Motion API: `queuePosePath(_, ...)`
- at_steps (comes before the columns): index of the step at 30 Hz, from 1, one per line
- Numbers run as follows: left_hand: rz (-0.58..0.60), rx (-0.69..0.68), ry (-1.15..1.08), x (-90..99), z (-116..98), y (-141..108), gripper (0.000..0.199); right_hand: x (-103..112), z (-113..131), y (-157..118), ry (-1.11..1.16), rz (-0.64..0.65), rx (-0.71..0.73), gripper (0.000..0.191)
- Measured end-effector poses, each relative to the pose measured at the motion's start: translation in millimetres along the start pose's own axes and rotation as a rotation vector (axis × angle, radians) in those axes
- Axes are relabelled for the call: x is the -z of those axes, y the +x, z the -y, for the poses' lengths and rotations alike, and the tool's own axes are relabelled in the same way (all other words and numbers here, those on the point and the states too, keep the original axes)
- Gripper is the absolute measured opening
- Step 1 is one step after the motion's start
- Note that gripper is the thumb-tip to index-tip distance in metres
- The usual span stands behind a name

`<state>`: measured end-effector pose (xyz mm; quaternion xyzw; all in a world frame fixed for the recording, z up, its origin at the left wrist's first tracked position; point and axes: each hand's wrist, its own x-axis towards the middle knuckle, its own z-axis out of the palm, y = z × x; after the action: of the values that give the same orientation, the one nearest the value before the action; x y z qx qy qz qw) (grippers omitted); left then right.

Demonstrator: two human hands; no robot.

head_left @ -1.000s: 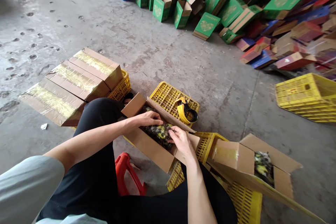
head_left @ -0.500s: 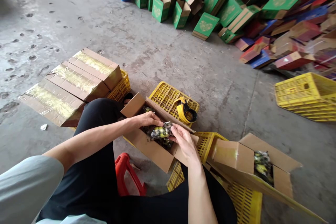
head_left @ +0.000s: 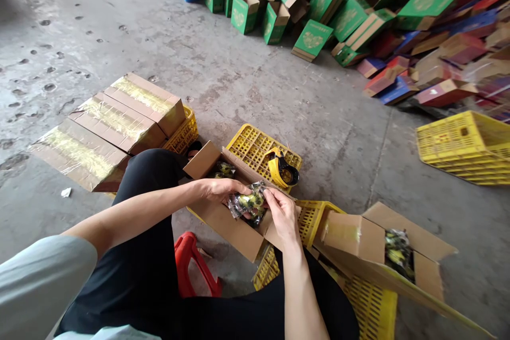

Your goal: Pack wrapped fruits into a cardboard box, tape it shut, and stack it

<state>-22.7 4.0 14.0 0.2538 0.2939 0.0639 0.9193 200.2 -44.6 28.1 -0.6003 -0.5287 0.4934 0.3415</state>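
Observation:
Between both hands is a clear plastic packet point(head_left: 250, 201) with yellow-green and dark contents that I cannot name. My left hand point(head_left: 223, 189) grips its left end, thumb on top. My right hand point(head_left: 282, 212) pinches the wrapping at the upper right edge. Under the packet stands an open cardboard box point(head_left: 229, 228), its flaps spread. Similar packets point(head_left: 225, 170) lie inside it, partly hidden by my hands. Just beyond the box, a yellow and black tape dispenser point(head_left: 281, 167) rests on an upturned yellow crate point(head_left: 255, 146).
Three taped cartons point(head_left: 115, 119) sit on yellow crates at the left. At the right is another open box point(head_left: 358, 236) with packets inside. A red stool point(head_left: 191, 263) stands below. Stacked yellow crates point(head_left: 458, 141) and piled green boxes point(head_left: 313, 37) lie farther off.
The packet has shifted slightly right and turned in my hands. My left hand has moved a little down toward me, uncovering packets in the box. The surroundings are unchanged.

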Motion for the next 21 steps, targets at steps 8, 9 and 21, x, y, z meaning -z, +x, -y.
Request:
queuePosePath(8, -0.101, -0.149, 0.077, 11.6, 2.8, 8.2, 0.047, 0.5, -1.1, 0.0, 0.101, 0.043, -0.17, 0.052)
queuePosePath(9, -0.11, -0.15, 0.109, 13.0, 4.5, 8.8, 0.049, -0.1, -0.2, -0.4, 0.127, 0.07, -0.189, 0.052)
queuePosePath(21, -0.585, -0.408, 1.021, 39.7, -11.4, 7.9, 0.038, 3.9, -12.1, 2.3, -0.016, 0.066, -0.137, 0.041)
